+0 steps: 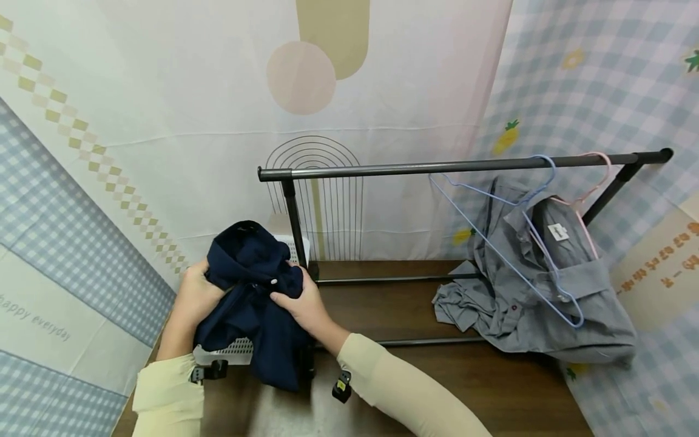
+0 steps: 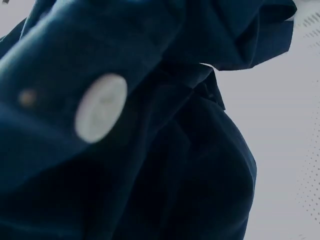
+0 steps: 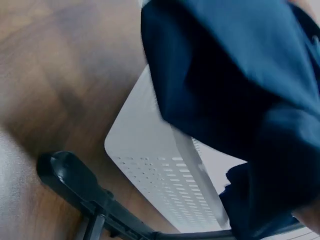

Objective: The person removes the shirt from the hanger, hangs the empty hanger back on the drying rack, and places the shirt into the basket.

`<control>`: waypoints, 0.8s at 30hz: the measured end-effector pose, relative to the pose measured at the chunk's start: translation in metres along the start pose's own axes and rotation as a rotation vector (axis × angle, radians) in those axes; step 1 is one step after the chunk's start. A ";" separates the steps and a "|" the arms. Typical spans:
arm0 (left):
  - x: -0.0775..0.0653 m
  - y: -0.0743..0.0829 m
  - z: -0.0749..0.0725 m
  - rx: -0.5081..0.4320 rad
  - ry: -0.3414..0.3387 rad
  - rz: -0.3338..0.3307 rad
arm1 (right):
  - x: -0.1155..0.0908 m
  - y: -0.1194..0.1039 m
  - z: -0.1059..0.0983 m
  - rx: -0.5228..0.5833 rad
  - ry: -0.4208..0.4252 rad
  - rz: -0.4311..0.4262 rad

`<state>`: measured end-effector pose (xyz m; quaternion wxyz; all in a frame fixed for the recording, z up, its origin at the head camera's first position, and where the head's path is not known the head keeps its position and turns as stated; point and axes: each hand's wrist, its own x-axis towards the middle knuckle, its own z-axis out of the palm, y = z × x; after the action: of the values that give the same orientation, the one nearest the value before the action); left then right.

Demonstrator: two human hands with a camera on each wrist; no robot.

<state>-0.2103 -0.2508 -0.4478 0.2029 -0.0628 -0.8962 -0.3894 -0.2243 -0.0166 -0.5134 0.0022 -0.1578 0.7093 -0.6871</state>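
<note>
Head view: around eight o'clock I see the left hand (image 1: 201,292) and right hand (image 1: 307,308) both gripping closed on opposite sides of a navy shirt (image 1: 243,312) over a white basket (image 1: 232,354), a grey shirt (image 1: 505,312) towards four o'clock.

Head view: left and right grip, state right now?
Left grip: closed, holding the navy garment.
Right grip: closed, holding the same garment, thumb just below a white button.

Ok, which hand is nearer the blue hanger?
Right. The right hand holds the navy garment well left of the blue hanger; the left hand grips that garment's opposite side, farther left.
</note>
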 end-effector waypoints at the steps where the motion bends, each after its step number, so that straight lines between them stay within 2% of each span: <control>1: 0.001 -0.003 0.000 0.000 0.005 -0.017 | -0.002 -0.001 0.000 -0.022 -0.017 0.017; 4: 0.003 -0.009 0.000 0.014 0.015 -0.056 | -0.011 -0.007 -0.003 -0.109 -0.078 0.081; 6: 0.004 -0.013 0.000 0.032 0.025 -0.076 | -0.017 -0.011 -0.005 -0.181 -0.116 0.096; 10: 0.008 -0.021 0.004 0.060 0.061 -0.107 | -0.030 -0.014 -0.015 -0.263 -0.169 0.049; 17: 0.020 -0.034 0.013 0.110 0.136 -0.127 | -0.048 -0.004 -0.048 -0.216 -0.192 -0.051; 24: 0.029 -0.051 0.025 0.108 0.156 -0.168 | -0.058 0.007 -0.093 -0.223 -0.155 -0.130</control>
<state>-0.2583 -0.2696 -0.4857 0.2418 0.0541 -0.8996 -0.3597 -0.1913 0.0875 -0.5270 -0.0052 -0.2553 0.7671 -0.5886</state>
